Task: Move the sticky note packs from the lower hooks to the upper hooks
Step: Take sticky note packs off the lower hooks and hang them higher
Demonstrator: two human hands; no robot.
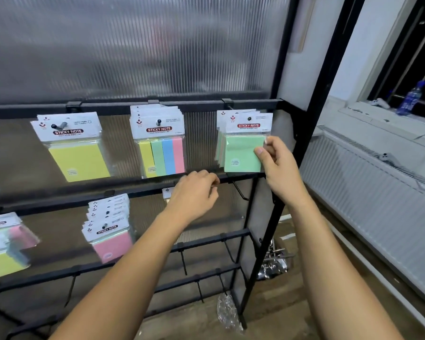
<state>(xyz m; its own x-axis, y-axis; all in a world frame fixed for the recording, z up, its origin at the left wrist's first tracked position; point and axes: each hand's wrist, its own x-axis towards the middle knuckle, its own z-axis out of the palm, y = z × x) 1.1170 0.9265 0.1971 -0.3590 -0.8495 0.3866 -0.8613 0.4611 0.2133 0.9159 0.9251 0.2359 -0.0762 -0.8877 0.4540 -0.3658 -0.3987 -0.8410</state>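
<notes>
On the upper bar (194,105) hang a yellow sticky note pack (76,153), a stack of four-colour strip packs (161,148) and a stack of green packs (242,148). My right hand (277,168) pinches the right edge of the front green pack, which hangs on the upper right hook (249,118). My left hand (194,195) is curled at the middle bar (133,190), covering a pack (166,192) of which only a white header corner shows. A stack of pink packs (109,229) hangs on the lower row, and more packs (3,244) sit at the far left.
An empty hook (241,192) juts from the middle bar just right of my left hand. Two lower bars (206,239) carry several empty hooks. The black rack frame (312,119) stands at the right, then a radiator (378,209) and a windowsill with a blue bottle (410,98).
</notes>
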